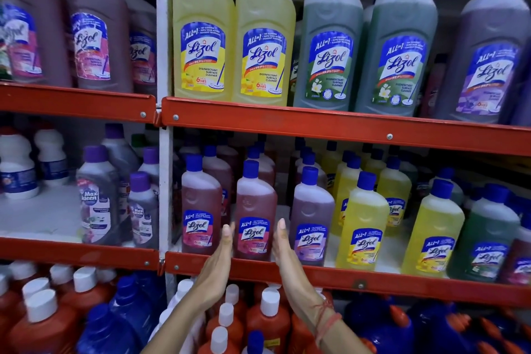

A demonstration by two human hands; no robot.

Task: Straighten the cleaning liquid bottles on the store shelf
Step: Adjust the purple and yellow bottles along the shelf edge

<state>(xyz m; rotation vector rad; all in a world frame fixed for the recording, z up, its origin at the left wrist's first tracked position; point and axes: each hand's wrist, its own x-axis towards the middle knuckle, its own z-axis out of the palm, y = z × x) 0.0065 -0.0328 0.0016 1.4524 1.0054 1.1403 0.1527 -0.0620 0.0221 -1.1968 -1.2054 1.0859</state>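
Observation:
A pink-red cleaner bottle (pixel 255 214) with a blue cap stands upright at the front of the middle shelf (pixel 316 274). My left hand (pixel 219 263) is flat and open just left of its base. My right hand (pixel 284 253) is flat and open just right of it. Both palms face the bottle, and I cannot tell whether they touch it. Another pink-red bottle (pixel 200 207) stands to the left. A purple bottle (pixel 311 218) stands to the right, followed by yellow bottles (pixel 362 227) and a green bottle (pixel 487 238).
The top shelf (pixel 287 121) carries large yellow, green and purple bottles. Below my arms stand orange bottles with white caps (pixel 267 316) and blue jugs (pixel 129 307). A white upright post (pixel 165 181) separates the left bay, which holds grey-purple bottles (pixel 96 201).

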